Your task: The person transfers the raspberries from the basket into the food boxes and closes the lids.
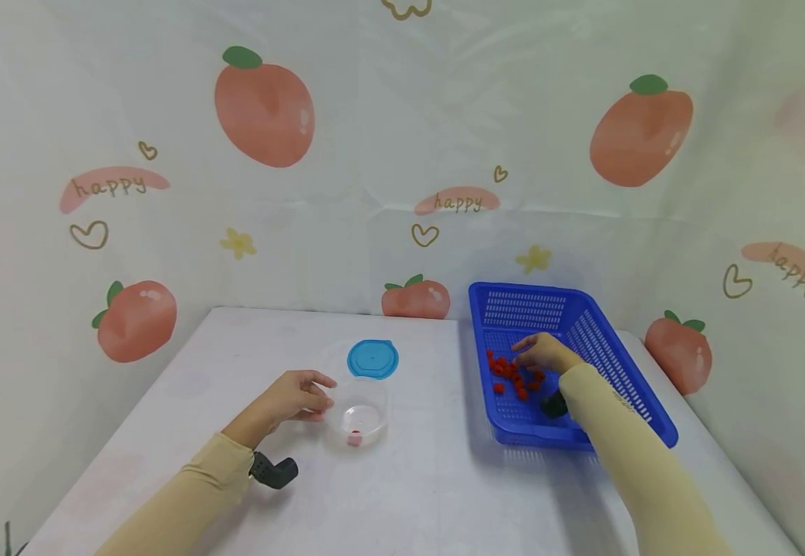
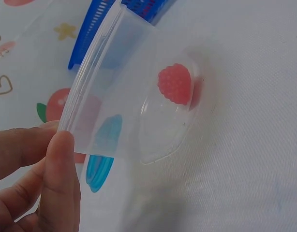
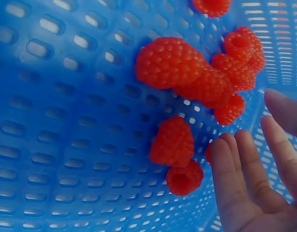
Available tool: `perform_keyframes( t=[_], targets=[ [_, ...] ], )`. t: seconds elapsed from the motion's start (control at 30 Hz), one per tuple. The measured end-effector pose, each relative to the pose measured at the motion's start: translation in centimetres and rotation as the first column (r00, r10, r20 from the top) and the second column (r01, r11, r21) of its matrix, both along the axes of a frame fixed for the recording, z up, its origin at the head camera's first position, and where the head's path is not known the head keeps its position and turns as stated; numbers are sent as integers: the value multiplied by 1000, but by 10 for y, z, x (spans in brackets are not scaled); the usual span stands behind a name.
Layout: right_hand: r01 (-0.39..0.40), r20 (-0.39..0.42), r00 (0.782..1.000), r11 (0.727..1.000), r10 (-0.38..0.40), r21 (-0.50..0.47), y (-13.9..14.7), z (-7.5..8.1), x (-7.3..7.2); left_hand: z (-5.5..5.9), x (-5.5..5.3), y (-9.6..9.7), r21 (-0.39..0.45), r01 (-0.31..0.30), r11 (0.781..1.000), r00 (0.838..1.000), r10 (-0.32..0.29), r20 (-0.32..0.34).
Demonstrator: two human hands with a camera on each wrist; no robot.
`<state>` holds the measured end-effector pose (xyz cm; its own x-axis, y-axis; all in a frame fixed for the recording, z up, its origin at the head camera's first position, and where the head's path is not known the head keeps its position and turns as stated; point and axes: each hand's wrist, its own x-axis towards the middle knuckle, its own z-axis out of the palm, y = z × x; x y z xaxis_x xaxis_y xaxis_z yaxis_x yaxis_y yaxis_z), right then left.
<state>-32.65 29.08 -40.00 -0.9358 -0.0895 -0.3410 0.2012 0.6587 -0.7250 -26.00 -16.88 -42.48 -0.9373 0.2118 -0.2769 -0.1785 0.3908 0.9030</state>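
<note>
Inside the blue basket (image 1: 527,434) lie the red raspberries (image 3: 168,63), glossy and bumpy, in a loose scatter; at least nine show at the right wrist, though the full number cannot be counted. They lie at mixed angles, one turning its hollow end to that camera. The single basket's long axis runs from far to near, slanting right. The right hand (image 1: 544,353) is inside it, fingers extended, thumb apart, fingertips next to a partly hidden raspberry. Left of the basket stands one clear container (image 2: 129,48), round, mouth up, with one pinkish-red raspberry (image 2: 175,83) on its floor. The left hand (image 1: 298,398) pinches its rim between thumb and fingers. One round blue lid (image 1: 373,359) also lies left of the basket, beyond the container.
</note>
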Motion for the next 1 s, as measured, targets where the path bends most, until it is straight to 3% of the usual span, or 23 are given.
perform_keyframes(
  t=[0.77, 1.0],
  targets=[
    [42, -37, 999, 995, -39, 91, -8, -13, -7, -1, -3, 0, -2, 8, 1000, 1000, -8, -2],
    [24, -39, 999, 996, -21, 82, -8, -8, -6, 1, -2, 1, -26, -10, 1000, 1000, 10, 4]
  ],
)
